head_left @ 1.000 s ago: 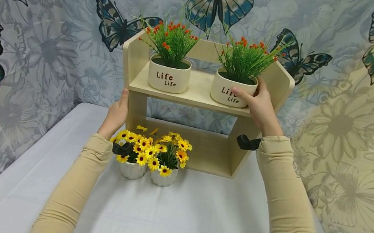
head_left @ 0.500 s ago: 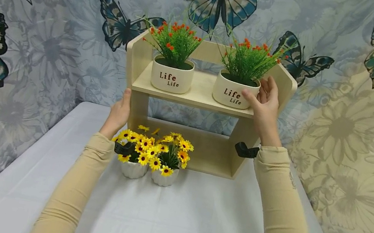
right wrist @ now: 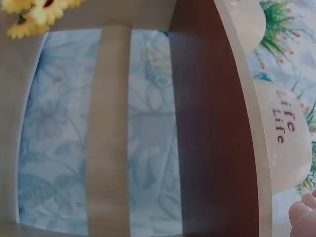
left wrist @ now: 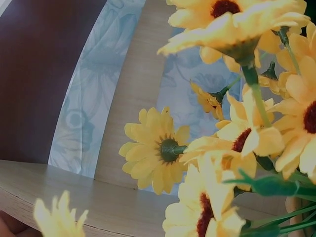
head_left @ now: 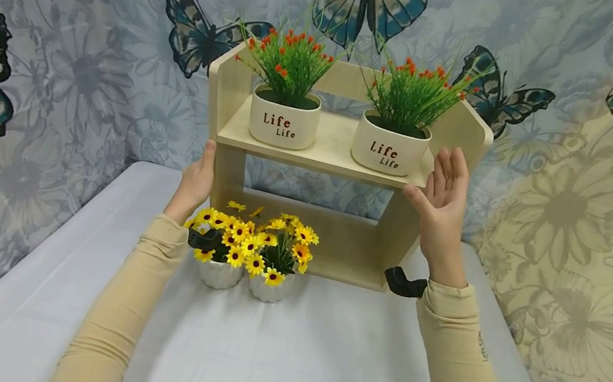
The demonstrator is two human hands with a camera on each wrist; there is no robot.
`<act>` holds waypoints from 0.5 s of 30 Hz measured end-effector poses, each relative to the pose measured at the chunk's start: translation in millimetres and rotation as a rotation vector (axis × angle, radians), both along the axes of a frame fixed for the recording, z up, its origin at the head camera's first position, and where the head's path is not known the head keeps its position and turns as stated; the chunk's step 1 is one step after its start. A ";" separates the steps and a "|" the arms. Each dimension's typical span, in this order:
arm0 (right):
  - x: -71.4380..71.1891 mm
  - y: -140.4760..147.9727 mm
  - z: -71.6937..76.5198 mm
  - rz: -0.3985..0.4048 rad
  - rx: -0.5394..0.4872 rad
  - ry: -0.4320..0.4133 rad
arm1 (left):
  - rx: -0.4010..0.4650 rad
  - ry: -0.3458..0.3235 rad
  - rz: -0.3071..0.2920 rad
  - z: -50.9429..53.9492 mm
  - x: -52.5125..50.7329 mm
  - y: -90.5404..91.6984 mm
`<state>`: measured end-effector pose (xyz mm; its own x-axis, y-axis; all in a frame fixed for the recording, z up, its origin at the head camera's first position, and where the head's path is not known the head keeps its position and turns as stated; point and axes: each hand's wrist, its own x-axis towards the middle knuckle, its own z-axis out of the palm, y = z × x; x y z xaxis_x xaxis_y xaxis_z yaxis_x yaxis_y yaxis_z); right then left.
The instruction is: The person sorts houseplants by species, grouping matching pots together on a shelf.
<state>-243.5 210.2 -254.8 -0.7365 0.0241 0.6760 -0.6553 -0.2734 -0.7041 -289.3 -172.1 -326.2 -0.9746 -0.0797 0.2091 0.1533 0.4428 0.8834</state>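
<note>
A pale wooden two-tier shelf (head_left: pixel 300 157) stands on the table. On its upper board are two white oval pots marked "Life": a left pot (head_left: pixel 283 125) and a right pot (head_left: pixel 389 147), each with green grass and small red flowers. My left hand (head_left: pixel 195 182) rests against the outer left side panel, thumb upward; its other fingers are hidden. My right hand (head_left: pixel 444 214) is spread with straight fingers by the right side panel, just right of and below the right pot, apart from it. In the right wrist view, my fingertips (right wrist: pixel 303 217) show near that pot (right wrist: pixel 284 138).
Two small white pots of yellow daisies, a left one (head_left: pixel 221 275) and a right one (head_left: pixel 269 287), stand on the white tablecloth (head_left: pixel 278 362) before the shelf's lower left. Daisies (left wrist: pixel 163 150) fill much of the left wrist view. A butterfly-print cloth (head_left: pixel 90 67) hangs behind.
My right hand has let go of the right "Life" pot and moved down and outward, its fingers straightening. The pot stays on the upper board. My left hand remains at the shelf's left side.
</note>
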 end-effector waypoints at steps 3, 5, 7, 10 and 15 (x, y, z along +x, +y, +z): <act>7.4 -2.8 -10.5 0.026 -0.024 0.018 | -0.010 -0.018 0.000 1.2 -0.1 -0.4; 11.5 -4.9 -18.6 0.048 -0.025 0.019 | -0.012 -0.025 -0.004 1.6 -0.2 -0.8; 15.5 -6.9 -27.4 0.073 -0.020 0.013 | -0.012 -0.030 -0.010 1.5 -0.6 -1.0; 22.2 -10.8 -39.9 0.111 -0.012 -0.009 | -0.008 -0.032 -0.016 0.8 -0.7 -1.2; 31.9 -17.9 -57.4 0.187 0.013 -0.025 | -0.006 -0.030 -0.020 -0.5 -0.6 -1.1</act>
<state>-211.6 192.3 -312.2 -0.7440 -0.1232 0.6567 -0.5761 -0.3798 -0.7238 -289.9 -173.2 -326.7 -0.9819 -0.0592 0.1798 0.1352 0.4454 0.8851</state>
